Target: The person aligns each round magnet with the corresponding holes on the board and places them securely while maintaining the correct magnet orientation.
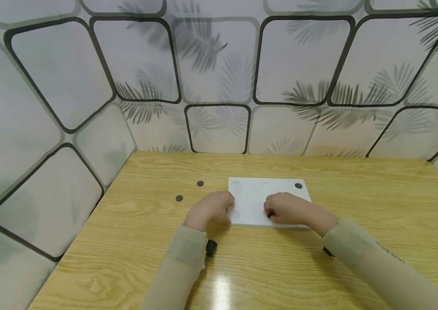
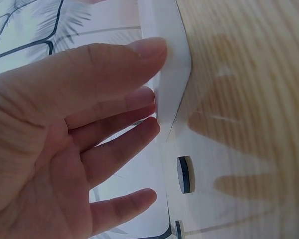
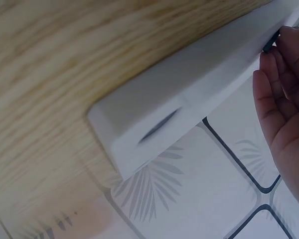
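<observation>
A white rectangular board (image 1: 250, 202) with shallow round recesses lies flat on the wooden table. My right hand (image 1: 288, 208) pinches a small black disc (image 1: 271, 214) between thumb and fingertips, over the near middle part of the board; the right wrist view shows this disc (image 3: 271, 41) edge-on. One dark disc (image 1: 298, 185) sits at the board's far right corner. At the left edge of the board is my left hand (image 1: 210, 209), its fingertips right at the side. In the left wrist view, the thumb and fingers (image 2: 122, 152) of that hand are extended and spread. My right hand covers the near right corner.
Two loose black discs, a farther one (image 1: 200, 183) and a nearer one (image 1: 179, 198), lie on the table (image 1: 126, 241) left of the board. Patterned wall panels (image 1: 219, 86) rise behind the table and along its left side.
</observation>
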Available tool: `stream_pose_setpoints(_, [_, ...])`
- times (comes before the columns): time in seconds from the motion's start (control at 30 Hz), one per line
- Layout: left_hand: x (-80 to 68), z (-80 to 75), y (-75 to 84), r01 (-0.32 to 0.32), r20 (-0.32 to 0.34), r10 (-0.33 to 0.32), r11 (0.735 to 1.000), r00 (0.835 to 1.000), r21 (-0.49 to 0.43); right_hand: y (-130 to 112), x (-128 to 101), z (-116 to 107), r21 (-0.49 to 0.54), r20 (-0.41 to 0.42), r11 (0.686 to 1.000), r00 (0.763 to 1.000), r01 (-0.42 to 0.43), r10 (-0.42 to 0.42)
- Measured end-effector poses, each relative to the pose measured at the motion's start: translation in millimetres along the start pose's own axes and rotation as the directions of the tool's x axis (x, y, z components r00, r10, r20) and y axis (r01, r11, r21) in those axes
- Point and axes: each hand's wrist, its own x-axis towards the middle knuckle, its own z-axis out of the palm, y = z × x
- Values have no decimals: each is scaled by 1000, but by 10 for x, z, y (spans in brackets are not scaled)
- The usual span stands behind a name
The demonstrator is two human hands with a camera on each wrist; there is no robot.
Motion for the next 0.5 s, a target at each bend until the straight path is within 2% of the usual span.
stream_pose_setpoints(0.5, [-7, -2, 1, 8, 5, -8, 1000, 1000, -3, -33, -15, 9, -79, 13, 997, 1000, -4, 5])
